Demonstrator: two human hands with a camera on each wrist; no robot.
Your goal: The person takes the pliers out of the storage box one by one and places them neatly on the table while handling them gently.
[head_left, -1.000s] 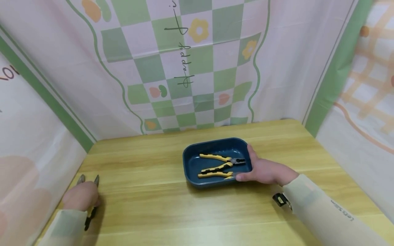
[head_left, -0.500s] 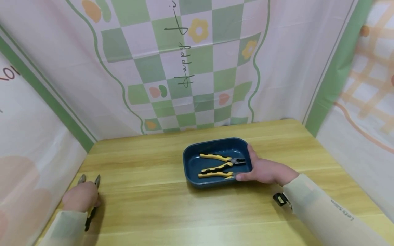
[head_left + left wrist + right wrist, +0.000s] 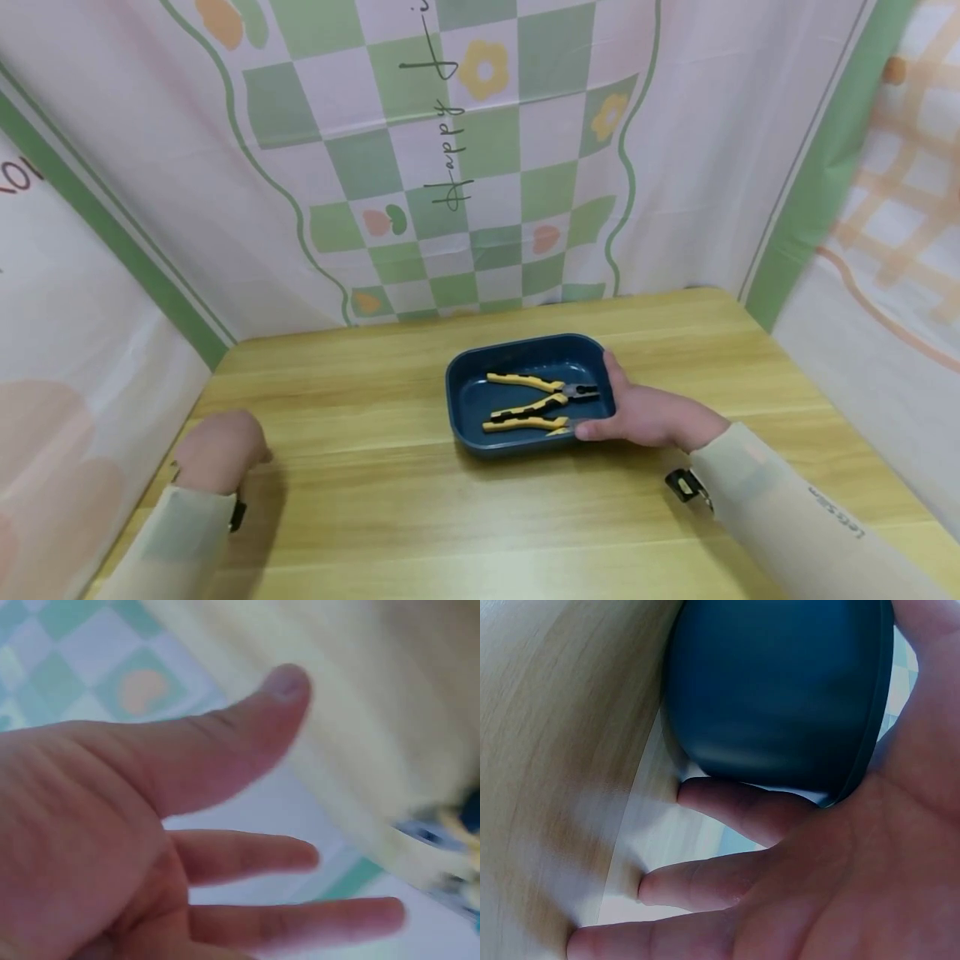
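My left hand (image 3: 221, 450) hovers over the table's left side. Its thumb and fingers are extended in the left wrist view, with nothing between them. Blurred metal and yellow parts of a pair of pliers (image 3: 435, 834) show at that view's right edge, apart from the fingertips; in the head view the hand hides them. My right hand (image 3: 652, 417) holds the right end of a dark blue tray (image 3: 468, 446), thumb over the near rim and fingers along the outside. Inside lie pliers (image 3: 577, 391) with yellow-and-black handles, plus another yellow handle (image 3: 525, 424) whose far end is partly covered by my thumb.
The tray stands on a wood-grain table (image 3: 360, 500). A checked green-and-white cloth (image 3: 487, 167) hangs behind, and cloth panels border both sides. A small black device (image 3: 682, 485) hangs under my right cuff.
My left hand has let go of the pliers at the table's left edge and lifted slightly to the right. My right hand and the tray stay where they were.
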